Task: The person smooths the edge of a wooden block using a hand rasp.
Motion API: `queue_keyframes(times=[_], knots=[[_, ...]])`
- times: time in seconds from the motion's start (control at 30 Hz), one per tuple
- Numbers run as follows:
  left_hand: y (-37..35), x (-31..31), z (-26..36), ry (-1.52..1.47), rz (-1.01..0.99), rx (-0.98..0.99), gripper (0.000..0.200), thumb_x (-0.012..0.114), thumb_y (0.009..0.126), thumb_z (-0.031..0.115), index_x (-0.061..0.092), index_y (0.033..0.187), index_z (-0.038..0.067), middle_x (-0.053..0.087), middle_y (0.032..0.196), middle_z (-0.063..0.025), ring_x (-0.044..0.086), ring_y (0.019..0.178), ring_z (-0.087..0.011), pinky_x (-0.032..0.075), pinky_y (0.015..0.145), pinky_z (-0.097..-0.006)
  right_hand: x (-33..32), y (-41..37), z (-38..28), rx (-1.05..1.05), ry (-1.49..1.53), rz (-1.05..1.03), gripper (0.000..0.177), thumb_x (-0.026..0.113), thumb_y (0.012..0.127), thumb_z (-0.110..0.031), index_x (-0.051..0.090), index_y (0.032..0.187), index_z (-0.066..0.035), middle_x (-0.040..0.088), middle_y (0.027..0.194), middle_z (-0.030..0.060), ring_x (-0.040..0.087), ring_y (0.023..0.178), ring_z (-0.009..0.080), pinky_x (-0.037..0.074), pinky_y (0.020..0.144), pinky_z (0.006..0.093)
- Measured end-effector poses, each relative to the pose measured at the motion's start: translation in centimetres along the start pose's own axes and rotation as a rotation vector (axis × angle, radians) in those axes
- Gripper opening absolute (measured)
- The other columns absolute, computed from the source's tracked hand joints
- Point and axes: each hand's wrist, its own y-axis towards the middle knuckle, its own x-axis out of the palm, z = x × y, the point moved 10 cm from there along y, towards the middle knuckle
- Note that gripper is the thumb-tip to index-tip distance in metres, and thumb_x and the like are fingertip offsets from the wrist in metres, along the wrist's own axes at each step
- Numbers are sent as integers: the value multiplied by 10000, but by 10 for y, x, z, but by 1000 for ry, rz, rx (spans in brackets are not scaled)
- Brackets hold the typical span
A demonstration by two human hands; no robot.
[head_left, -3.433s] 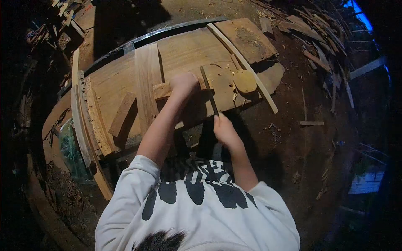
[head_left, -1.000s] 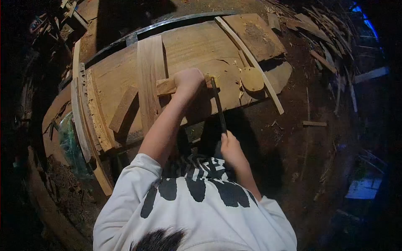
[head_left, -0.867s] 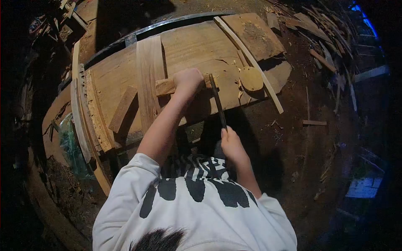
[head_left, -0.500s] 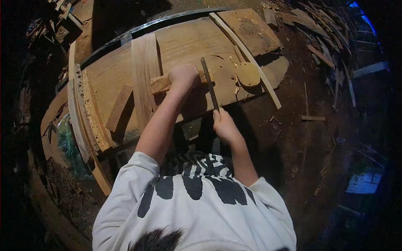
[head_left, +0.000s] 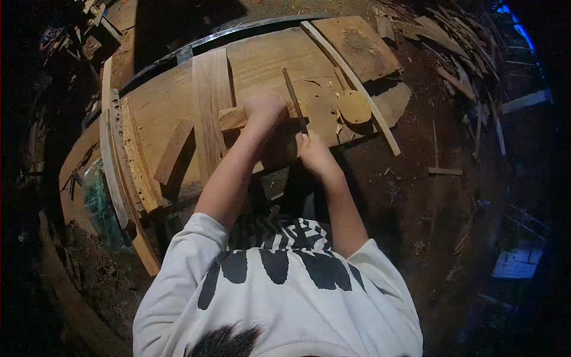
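My left hand is closed over a short wooden block and holds it down on the workbench. A long, narrow dark file lies across the block's right end, just beside the left fist. Its near end is in my right hand, with the fingers wrapped round it at the bench's front edge. The file's far tip points away over the bench. To the right of it, a round, flat wooden paddle with a thin handle rests among pale shavings.
A wide plank crosses the bench left of the block, near a squared wood piece. Long strips lie at the left end, another strip at the right beside a square board. Scrap wood is heaped on the ground.
My right hand has pushed the file forward and slightly left across the block's end. My left hand keeps its hold on the block. The whole view has shifted a little.
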Motion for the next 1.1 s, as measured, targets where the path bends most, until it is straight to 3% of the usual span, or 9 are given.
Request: queue_keyframes(times=[0.1, 0.3, 0.43, 0.6, 0.73, 0.9, 1.07, 1.1], knots=[[2, -1, -8, -83, 11, -108, 300, 416, 844, 211, 670, 852, 52, 670, 829, -157, 658, 756, -346, 509, 595, -464, 6, -30, 24, 155, -31, -47, 263, 377, 928, -201, 520, 976, 15, 567, 902, 298, 510, 930, 483, 435, 765, 497], [0, 0, -2, -70, 40, -29, 322, 396, 854, 214, 674, 831, 53, 667, 832, -166, 659, 745, -335, 508, 577, -465, 0, -89, 39, 224, 68, -55, 262, 392, 927, -216, 518, 994, 3, 565, 940, 302, 508, 939, 484, 437, 765, 505], [2, 6, -1, -79, 37, -23, 292, 410, 849, 183, 668, 847, 45, 668, 833, -161, 660, 734, -331, 505, 563, -468, 4, -37, 29, 105, 42, -4, 266, 389, 927, -217, 518, 993, 7, 564, 938, 303, 506, 936, 487, 436, 760, 506], [-6, -3, 3, -51, 76, -18, 260, 445, 826, 193, 673, 814, 67, 670, 812, -154, 661, 734, -326, 504, 562, -459, 6, 3, 15, 65, 134, -94, 285, 373, 928, -219, 517, 992, 18, 559, 957, 304, 500, 947, 482, 424, 778, 506], [-4, -1, -5, -116, 44, -106, 274, 442, 823, 210, 679, 820, 73, 671, 819, -151, 663, 741, -324, 508, 580, -451, 1, -47, 25, 80, 46, -29, 284, 375, 928, -207, 516, 1028, 18, 561, 963, 302, 508, 948, 473, 433, 769, 501], [-10, -12, -5, -128, 82, -133, 380, 386, 863, 269, 696, 771, 69, 670, 788, -150, 663, 730, -311, 509, 589, -448, 10, -110, 39, 288, 52, -93, 293, 395, 930, -210, 504, 1053, 32, 556, 949, 325, 510, 946, 488, 445, 765, 501], [-11, -11, -5, -127, 101, -115, 443, 360, 883, 317, 696, 747, 63, 665, 768, -162, 660, 732, -323, 508, 624, -454, 6, -55, 40, 129, 42, 39, 280, 384, 926, -205, 515, 1010, 27, 555, 952, 320, 505, 963, 481, 428, 788, 499], [-13, -14, -3, -146, 107, -105, 455, 355, 886, 330, 696, 750, 61, 665, 769, -165, 660, 734, -328, 507, 638, -456, 4, -36, 32, 99, 52, -18, 284, 382, 921, -201, 517, 989, 40, 560, 942, 312, 505, 956, 481, 422, 797, 493]])
